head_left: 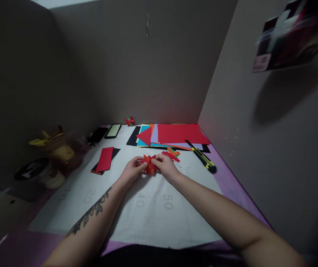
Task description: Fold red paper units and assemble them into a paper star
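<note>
Between my two hands is a folded paper star [150, 165], red and orange with many points. My left hand [134, 167] pinches its left side, thumb toward the middle. From the right, my right hand [165, 165] grips it with the thumb pressed near the centre. The fingers behind the star are partly hidden. Just beyond my right hand lie loose paper strips [173, 152] in red, orange and green. A red paper piece [105, 158] rests on darker pieces to the left of my left hand.
At the back lie stacked coloured paper sheets [183, 133]. A yellow and black utility knife [202, 157] is at the right. A smaller paper star [130, 121] sits by the back wall, near a phone [112, 131]. A lidded tub [51, 178] stands at the left.
</note>
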`<state>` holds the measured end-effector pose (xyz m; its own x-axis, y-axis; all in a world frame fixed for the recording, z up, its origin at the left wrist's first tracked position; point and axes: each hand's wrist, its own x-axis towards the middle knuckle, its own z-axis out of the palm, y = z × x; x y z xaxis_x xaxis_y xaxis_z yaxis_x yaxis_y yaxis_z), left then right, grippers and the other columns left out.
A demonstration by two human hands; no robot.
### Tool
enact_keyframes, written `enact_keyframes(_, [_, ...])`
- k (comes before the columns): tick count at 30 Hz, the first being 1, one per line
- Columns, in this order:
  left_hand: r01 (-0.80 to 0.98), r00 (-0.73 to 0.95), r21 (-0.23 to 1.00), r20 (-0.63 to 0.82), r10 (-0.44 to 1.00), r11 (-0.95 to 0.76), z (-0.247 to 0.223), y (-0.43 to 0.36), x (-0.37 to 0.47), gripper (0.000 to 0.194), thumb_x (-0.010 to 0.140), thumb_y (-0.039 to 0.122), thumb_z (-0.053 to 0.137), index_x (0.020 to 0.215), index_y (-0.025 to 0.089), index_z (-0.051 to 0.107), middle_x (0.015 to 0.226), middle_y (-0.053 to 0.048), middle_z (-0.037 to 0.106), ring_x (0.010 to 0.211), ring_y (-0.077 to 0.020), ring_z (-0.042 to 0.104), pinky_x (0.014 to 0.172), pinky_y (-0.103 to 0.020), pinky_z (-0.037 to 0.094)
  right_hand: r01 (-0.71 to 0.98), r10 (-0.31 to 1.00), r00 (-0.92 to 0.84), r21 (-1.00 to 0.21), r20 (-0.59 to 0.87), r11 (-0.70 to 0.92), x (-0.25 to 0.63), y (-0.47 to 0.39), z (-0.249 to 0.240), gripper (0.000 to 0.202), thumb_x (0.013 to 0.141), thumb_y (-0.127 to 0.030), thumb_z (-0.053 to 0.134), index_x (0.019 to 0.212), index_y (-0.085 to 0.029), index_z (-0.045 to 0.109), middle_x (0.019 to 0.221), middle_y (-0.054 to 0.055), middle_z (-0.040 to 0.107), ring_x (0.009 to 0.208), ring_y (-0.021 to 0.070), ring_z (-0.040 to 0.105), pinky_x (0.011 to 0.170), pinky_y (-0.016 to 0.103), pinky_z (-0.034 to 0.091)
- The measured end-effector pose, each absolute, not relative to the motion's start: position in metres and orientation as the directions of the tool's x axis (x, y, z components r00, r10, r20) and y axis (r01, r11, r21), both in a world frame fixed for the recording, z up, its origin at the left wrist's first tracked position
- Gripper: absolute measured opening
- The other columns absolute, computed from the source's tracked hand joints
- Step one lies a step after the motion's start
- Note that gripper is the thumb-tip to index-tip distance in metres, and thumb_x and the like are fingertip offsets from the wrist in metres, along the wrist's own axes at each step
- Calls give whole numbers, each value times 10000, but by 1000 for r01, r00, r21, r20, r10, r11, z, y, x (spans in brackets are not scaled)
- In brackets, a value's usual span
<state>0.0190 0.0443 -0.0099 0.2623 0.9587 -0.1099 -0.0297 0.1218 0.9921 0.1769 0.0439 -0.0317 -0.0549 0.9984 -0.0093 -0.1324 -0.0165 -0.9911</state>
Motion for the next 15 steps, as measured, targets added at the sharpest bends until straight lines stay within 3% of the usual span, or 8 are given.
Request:
enact_keyframes(4, [-69,240,985,-139,961,159,-10,40,22,385,642,380,730,877,147,532,659,-22,659,539,-140,614,504,-231,453,-114,996,-61,-992,58,51,176,39,-25,318,660,-398,663,583,-177,448,523,-48,465,475,82,426,455,213,355])
enact_keyframes(11, [-43,190,996,-74,979,84,-8,41,21,335,633,349,733,801,153,519,605,13,611,502,-111,572,474,-205,429,-27,991,-107,-997,78,76,177,39,-28,312,680,-396,648,582,-167,460,531,-48,458,501,79,392,480,212,312])
enact_keyframes(15, [-13,220,996,-80,972,85,-10,41,20,357,649,373,720,850,155,521,612,10,605,497,-114,565,464,-209,426,-45,991,-109,-996,79,74,177,39,-29,304,682,-400,642,594,-165,471,544,-47,467,509,80,399,490,213,316])
